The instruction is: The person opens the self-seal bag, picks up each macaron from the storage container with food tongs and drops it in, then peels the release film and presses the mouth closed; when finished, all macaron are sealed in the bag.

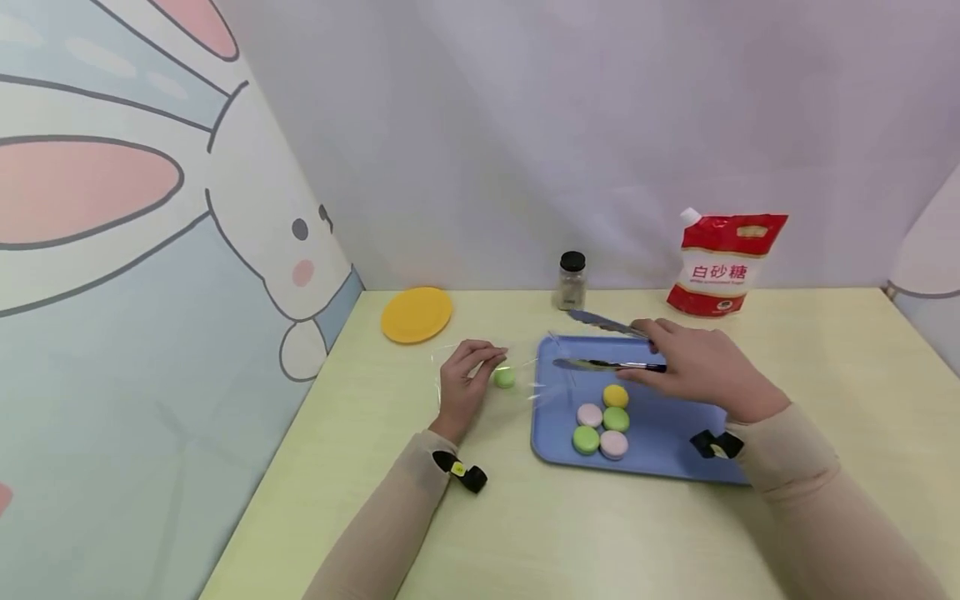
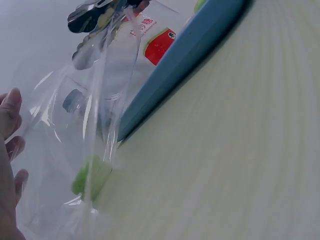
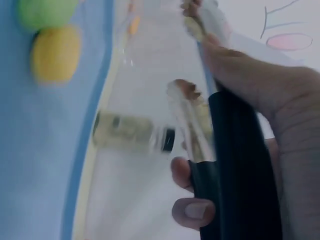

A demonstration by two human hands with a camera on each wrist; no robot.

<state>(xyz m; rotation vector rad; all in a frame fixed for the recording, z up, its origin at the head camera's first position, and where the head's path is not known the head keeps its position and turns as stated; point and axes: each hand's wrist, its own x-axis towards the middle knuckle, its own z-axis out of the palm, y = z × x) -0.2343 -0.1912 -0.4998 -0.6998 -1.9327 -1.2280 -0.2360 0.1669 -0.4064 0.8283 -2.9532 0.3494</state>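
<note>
With my left hand (image 1: 465,383) I am pinching the upper part of a clear plastic bag (image 1: 528,375), thumb and fingertips meeting on the film, just off the left edge of the blue tray (image 1: 667,433). One green macaron (image 1: 505,377) is showing through the plastic, low down and apparently inside, near that same left edge. My right hand (image 1: 697,362) is gripping a pair of tongs (image 1: 600,365) by their black handles, fingers curling round one side and the thumb lying along the other; the two metal arms are standing apart (I am seeing nothing caught between them), their tips pointing left, by the tray's far left corner. Five more macarons are sitting in a cluster in the left half of the tray: a yellow macaron (image 1: 616,396) is lying farthest from me, a pink one and a green one are resting side by side in the middle, and another green and another pink are lying closest to the near edge. Along the far edge of the table (image 1: 570,533), a small black-lidded jar (image 1: 572,287) is standing behind the tray, a red and white pouch (image 1: 723,265) with a white cap is standing farther right, and a yellow plate (image 1: 417,315) is lying near the far left corner.
</note>
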